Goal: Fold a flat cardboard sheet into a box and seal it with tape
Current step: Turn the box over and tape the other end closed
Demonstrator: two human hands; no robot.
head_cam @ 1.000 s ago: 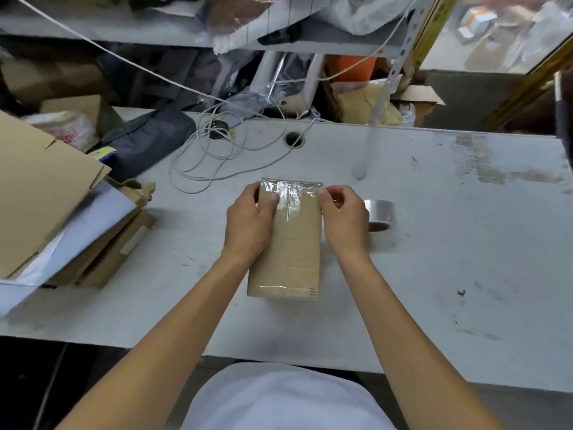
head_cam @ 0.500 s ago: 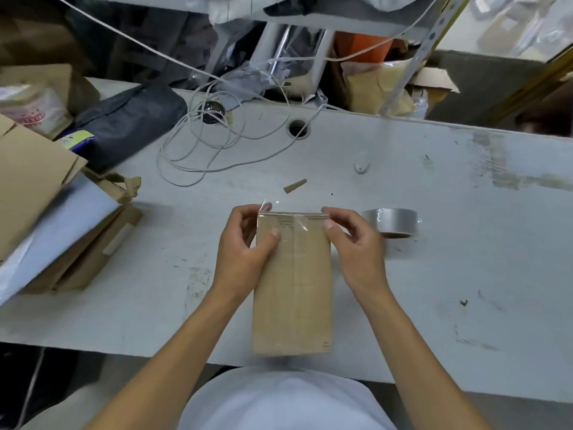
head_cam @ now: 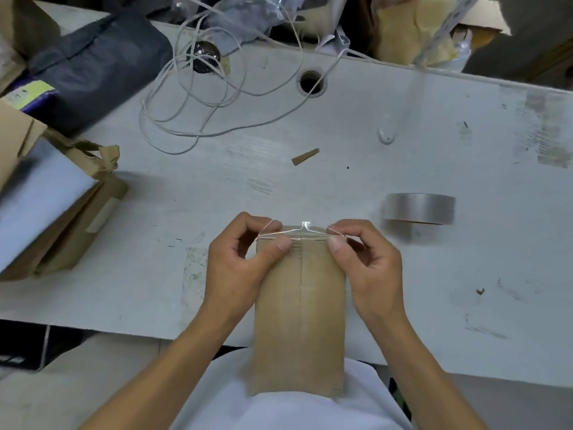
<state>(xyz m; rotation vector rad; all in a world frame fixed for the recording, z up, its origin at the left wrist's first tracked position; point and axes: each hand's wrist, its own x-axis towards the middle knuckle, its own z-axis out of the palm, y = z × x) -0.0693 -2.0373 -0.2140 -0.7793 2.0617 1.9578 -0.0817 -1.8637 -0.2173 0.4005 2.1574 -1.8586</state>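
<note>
A narrow brown cardboard box [head_cam: 299, 318] is held lengthwise over the table's front edge, its near end against my white shirt. Clear tape [head_cam: 305, 232] wraps the box's far end, with a small tab sticking up at the middle. My left hand [head_cam: 240, 265] grips the far left corner, thumb pressed on top. My right hand [head_cam: 362, 262] grips the far right corner the same way. A roll of clear tape [head_cam: 418, 209] lies on the white table [head_cam: 434, 274], to the right of my hands.
A stack of flat cardboard and grey sheets [head_cam: 46, 212] sits at the left. Coiled white cable [head_cam: 201, 100] and a dark bag [head_cam: 93, 66] lie at the back left, near a cable hole [head_cam: 311, 82]. A small cardboard scrap [head_cam: 305, 156] lies beyond the box.
Both hands have drawn the box toward my body, so its near end now overhangs the table edge. The taped far end has tilted and now shows edge-on, and the thumbs have shifted onto the top corners.
</note>
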